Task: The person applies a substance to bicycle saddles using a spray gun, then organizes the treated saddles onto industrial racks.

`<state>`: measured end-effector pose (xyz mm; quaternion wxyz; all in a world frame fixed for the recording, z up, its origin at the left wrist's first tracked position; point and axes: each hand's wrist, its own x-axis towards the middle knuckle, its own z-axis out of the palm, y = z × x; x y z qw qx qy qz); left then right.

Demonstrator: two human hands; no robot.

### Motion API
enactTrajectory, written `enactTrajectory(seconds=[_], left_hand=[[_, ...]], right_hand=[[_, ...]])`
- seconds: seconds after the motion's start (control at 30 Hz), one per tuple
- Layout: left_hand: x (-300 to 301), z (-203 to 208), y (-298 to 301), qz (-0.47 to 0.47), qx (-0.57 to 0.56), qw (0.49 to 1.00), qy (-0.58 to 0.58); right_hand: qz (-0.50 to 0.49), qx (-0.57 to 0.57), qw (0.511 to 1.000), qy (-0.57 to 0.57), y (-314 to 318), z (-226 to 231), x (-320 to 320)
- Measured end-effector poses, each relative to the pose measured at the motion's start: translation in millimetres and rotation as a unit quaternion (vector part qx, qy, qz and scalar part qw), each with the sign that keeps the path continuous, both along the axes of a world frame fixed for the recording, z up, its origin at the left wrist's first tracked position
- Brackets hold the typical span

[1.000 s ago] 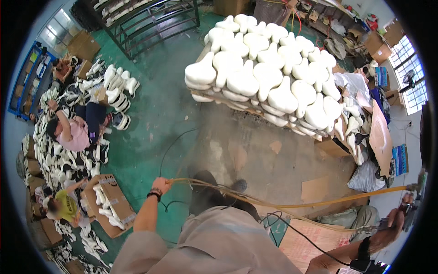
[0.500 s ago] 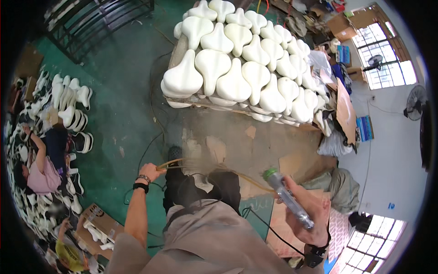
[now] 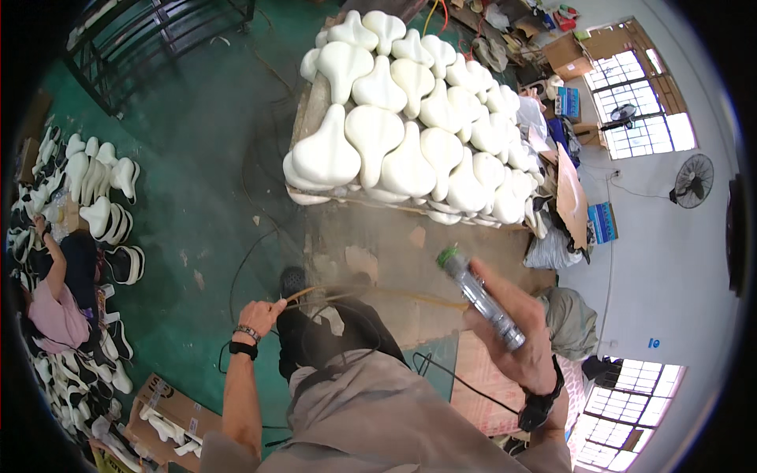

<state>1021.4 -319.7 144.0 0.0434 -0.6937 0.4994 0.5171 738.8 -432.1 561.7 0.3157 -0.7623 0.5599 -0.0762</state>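
Note:
My left hand (image 3: 259, 317) is closed around a thin yellowish hose (image 3: 301, 294), just left of my legs. The hose sags across to the right, blurred by motion, and runs up to my right hand (image 3: 516, 327). That hand grips a clear, tube-shaped tool (image 3: 482, 301) with a green end, tilted with the green end up and left. What kind of tool it is, I cannot make out. Beyond both hands, pale foam bicycle saddles (image 3: 373, 134) lie in rows, stacked on a platform with a worn edge (image 3: 307, 118). Neither hand touches them.
A dark cable (image 3: 465, 385) loops near my right wrist. Cardboard sheets (image 3: 481, 370) and a grey-green sack (image 3: 569, 319) lie at the right. An open carton (image 3: 177, 410) stands lower left; a person in pink (image 3: 51, 315) sits among many saddles at the far left.
My view has shifted, so the stacked saddles sit slightly lower. My right hand and the clear tool have moved up and left in the picture. Both hands keep their grip.

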Motion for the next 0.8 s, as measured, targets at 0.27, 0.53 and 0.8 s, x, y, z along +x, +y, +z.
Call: enactTrajectory(seconds=[0.27, 0.53, 0.8], left_hand=[[0.9, 4.2, -3.0, 0.000, -0.052, 0.999, 0.012], [-2.0, -4.9, -2.0, -0.011, -0.060, 0.998, 0.020], [-11.5, -4.2, -15.0, -0.017, -0.060, 0.998, 0.029]], right_hand=[[0.079, -0.014, 0.997, -0.004, -4.6, -11.4, -2.5], [0.018, -0.058, 0.998, -0.002, -14.9, -17.9, -12.0], [0.052, -0.052, 0.997, -0.025, -18.8, -18.2, -21.2]])
